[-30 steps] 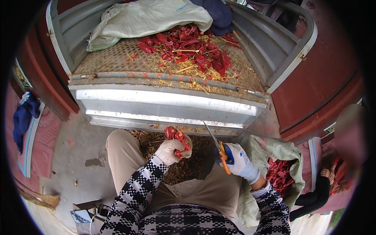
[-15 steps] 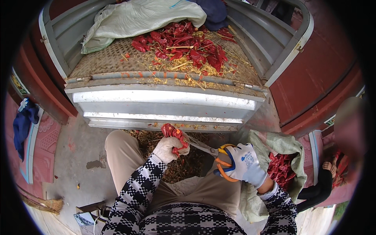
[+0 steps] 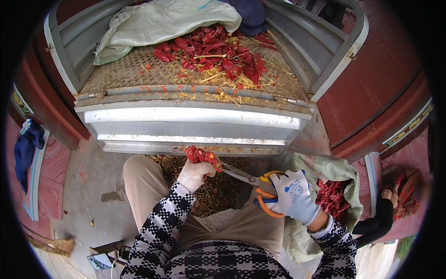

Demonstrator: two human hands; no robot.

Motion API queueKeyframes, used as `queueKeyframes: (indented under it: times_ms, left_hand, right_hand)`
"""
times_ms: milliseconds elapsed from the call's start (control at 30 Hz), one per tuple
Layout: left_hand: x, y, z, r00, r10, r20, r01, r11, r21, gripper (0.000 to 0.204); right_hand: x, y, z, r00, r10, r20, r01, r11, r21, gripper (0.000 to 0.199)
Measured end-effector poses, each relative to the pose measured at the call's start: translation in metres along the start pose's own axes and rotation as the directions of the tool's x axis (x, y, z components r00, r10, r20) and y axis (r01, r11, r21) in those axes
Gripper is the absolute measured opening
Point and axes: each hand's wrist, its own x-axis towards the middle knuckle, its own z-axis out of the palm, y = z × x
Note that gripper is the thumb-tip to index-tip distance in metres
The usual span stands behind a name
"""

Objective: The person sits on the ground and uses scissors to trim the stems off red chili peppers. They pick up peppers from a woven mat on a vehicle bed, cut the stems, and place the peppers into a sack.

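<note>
My left hand (image 3: pixel 193 176), in a whitish glove, is closed round a bunch of dried red chili peppers (image 3: pixel 200 155) above my lap. Several pale orange cut ends show on the bunch. My right hand (image 3: pixel 290 189), in a white and blue glove, grips scissors (image 3: pixel 265 190) with yellow and orange handles. The metal blades point left and reach the right side of the peppers; their tips are partly hidden there. Beneath my hands, between my knees, lies a heap of stems and bits (image 3: pixel 218 197).
Ahead stands a metal truck bed (image 3: pixel 195 122) with loose red chilies (image 3: pixel 218 51), yellow seeds and a white sack (image 3: pixel 172 23). An open sack (image 3: pixel 297 232) holding red chilies stands by my right leg. At far right another person's hand (image 3: pixel 389 197) shows. A broom (image 3: pixel 58 244) lies at left.
My left hand has shifted slightly left and turned, so the pepper bunch now lies more sideways with its cut ends showing. The scissors remain beside it.
</note>
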Motion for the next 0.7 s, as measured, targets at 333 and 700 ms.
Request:
queueKeyframes:
  times_ms: [333,700]
  left_hand:
    - [0.002,0.0,-0.002,0.973,0.194,-0.123,-0.177,0.975,0.134,0.023]
    - [0.001,0.008,0.012,0.947,0.124,-0.298,-0.142,0.989,-0.041,0.01]
  right_hand:
    - [0.019,-0.033,0.014,0.983,0.16,0.093,-0.165,0.984,0.058,0.055]
    - [0.04,-0.055,0.044,0.968,0.25,0.038,-0.251,0.93,0.269,0.052]
